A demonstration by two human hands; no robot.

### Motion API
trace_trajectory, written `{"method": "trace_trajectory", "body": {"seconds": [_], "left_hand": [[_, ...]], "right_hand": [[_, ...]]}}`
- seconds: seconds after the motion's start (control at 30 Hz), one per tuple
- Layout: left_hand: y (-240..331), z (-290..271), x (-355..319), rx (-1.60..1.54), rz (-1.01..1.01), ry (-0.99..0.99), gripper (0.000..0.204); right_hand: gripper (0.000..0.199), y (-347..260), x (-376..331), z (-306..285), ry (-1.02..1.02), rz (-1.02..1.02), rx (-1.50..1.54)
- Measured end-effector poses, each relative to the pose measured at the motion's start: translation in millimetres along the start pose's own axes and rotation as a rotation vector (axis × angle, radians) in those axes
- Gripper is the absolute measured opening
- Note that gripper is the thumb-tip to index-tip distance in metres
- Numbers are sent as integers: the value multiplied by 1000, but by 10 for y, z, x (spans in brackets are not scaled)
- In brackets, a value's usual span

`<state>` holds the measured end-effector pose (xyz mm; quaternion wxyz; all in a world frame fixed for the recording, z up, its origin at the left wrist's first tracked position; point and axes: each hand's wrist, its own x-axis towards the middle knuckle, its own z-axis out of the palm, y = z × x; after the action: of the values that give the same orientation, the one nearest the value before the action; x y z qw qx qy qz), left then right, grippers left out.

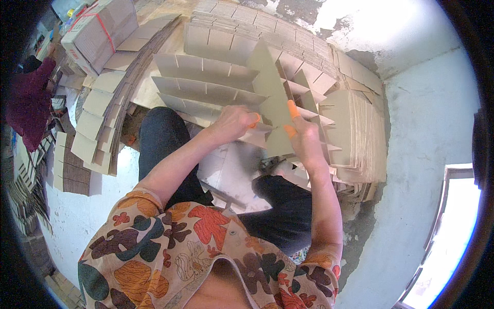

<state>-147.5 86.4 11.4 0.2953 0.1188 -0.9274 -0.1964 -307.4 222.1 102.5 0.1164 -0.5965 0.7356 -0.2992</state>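
In front of me stands a partly interlocked cardboard divider, its slotted strips [206, 92] running crosswise in rows. A taller cardboard panel [271, 87] crosses them, tilted upright. My right hand [307, 138] wears orange finger covers and grips the near part of this panel, thumb on one face and fingers on the other. My left hand [232, 124], also with an orange finger cover, is closed at the nearest strip, close to where it meets the panel. Its fingertips are partly hidden and slightly blurred. More crossing strips [303, 85] show to the right of the panel.
Slotted cardboard sheets [226, 44] are stacked behind the divider. More piles stand at right [352, 131] and left [103, 108]. A taped carton [98, 33] sits far left, near another person in a dark red top [28, 100]. A pale blue wall [427, 113] rises on the right.
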Motion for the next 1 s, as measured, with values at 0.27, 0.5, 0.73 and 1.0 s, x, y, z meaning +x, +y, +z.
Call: {"method": "trace_trajectory", "body": {"seconds": [0.27, 0.5, 0.73, 1.0], "left_hand": [[-63, 42, 8, 4, -32, -33, 9], [144, -436, 17, 5, 43, 77, 40], [84, -680, -79, 133, -12, 142, 42], [26, -889, -241, 211, -64, 175, 39]], "right_hand": [[25, -14, 76, 72, -208, -90, -372], [35, 1542, -393, -631, 443, 357, -841], [52, 2124, -865, -590, 204, 659, -901], [43, 2168, -882, -670, 421, 760, -617]]}}
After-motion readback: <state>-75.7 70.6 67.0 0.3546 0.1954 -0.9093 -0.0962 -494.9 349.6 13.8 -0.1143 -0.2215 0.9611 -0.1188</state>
